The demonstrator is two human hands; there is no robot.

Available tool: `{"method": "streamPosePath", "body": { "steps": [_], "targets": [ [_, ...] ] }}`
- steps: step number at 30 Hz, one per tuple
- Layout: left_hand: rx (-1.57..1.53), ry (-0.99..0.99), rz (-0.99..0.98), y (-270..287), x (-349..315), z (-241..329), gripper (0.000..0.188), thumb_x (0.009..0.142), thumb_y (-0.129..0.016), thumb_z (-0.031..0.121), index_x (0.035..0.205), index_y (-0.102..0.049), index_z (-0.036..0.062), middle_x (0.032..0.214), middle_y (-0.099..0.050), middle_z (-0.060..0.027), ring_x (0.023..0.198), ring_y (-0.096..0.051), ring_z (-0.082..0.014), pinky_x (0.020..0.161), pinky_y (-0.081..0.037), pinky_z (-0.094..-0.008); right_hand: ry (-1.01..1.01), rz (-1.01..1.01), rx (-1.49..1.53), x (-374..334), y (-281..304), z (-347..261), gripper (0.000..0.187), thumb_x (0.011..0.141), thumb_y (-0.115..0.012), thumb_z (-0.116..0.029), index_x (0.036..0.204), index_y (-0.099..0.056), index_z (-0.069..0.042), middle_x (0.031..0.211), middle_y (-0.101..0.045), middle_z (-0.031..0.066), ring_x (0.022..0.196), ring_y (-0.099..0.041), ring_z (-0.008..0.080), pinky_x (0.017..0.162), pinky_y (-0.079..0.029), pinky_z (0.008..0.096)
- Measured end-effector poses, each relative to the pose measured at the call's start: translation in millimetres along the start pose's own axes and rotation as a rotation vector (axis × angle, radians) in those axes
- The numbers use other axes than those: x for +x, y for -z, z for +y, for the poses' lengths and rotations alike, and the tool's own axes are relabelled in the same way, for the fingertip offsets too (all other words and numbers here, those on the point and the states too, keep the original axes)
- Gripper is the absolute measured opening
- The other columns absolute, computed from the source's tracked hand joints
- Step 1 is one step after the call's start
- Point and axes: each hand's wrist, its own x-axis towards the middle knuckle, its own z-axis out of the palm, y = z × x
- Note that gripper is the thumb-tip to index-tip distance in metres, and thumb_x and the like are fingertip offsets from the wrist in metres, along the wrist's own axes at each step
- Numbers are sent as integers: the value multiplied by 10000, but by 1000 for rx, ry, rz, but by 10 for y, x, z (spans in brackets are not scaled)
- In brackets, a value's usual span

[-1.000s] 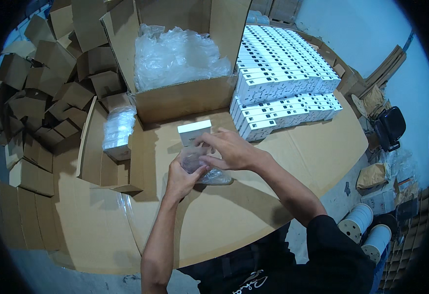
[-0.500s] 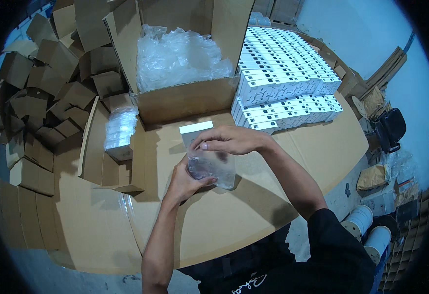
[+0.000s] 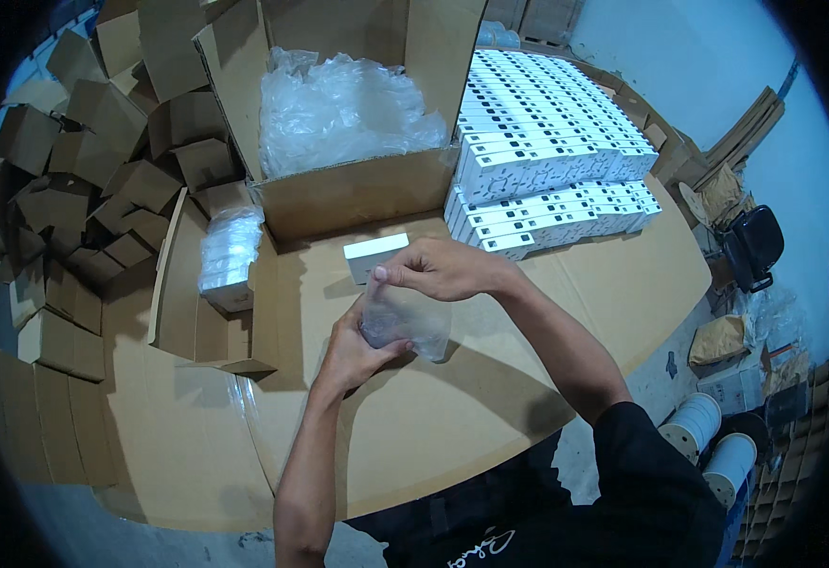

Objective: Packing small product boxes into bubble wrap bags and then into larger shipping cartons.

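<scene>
Fingers point(image 3: 383, 275) of the right hand point(image 3: 447, 269) pinch the upper edge of a clear plastic bag point(image 3: 407, 327) and the left hand point(image 3: 350, 352) clasps its left side, the bag being in front of the large open carton point(image 3: 357, 192); nearer that carton stands a small white box point(image 3: 374, 254), left of it a narrow open box point(image 3: 265, 327), right of it stacked white cartons point(image 3: 547, 151)

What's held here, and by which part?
A clear plastic bag: the left hand grips its lower left side; the right hand pinches its top.
</scene>
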Motion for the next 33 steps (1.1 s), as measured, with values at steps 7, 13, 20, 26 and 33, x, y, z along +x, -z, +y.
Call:
{"method": "streamPosePath", "body": {
  "steps": [7, 13, 20, 26, 33],
  "targets": [
    [-92, -11, -17, 93, -4, -16, 582, 712, -896, 84, 1218, -632, -29, 1123, -720, -116, 1017, -682, -196, 923, -555, -361, 170, 449, 473, -61, -34, 250, 338, 1072, -451, -203, 1246, -673, -16, 1125, -721, 81, 1066, -649, 195, 947, -495, 358],
    [-7, -2, 48, 272, -49, 112, 601, 704, -898, 67, 1229, -618, -18, 1116, -715, -105, 1025, -674, -189, 930, -550, -356, 47, 609, 500, -69, -507, 659, 473, 931, -455, 81, 1370, -586, -37, 1395, -592, 74, 1218, -562, 164, 1080, -428, 311],
    [-46, -10, 46, 314, -28, 26, 617, 709, -899, 64, 1247, -606, -10, 1127, -702, -88, 1031, -662, -184, 932, -547, -354, 57, 658, 403, -8, -631, 727, 470, 884, -644, 85, 1328, -616, -68, 1214, -681, 91, 1098, -663, 164, 907, -555, 307],
    [-107, 45, -14, 345, 7, 49, 637, 712, -894, 33, 1268, -587, -4, 1171, -684, -87, 1073, -647, -178, 963, -543, -350, -16, 916, 487, 41, -525, 704, 322, 920, -702, 43, 1208, -569, -16, 1095, -641, 90, 1004, -667, 165, 879, -592, 307],
    [-104, 47, -39, 369, 13, -19, 683, 711, -897, 26, 1303, -557, -3, 1202, -669, -85, 1108, -632, -178, 993, -527, -352, 87, 973, 971, 59, -456, 452, 283, 932, -701, 26, 1094, -475, -21, 1060, -597, 99, 958, -685, 182, 790, -639, 302]
  ]
}}
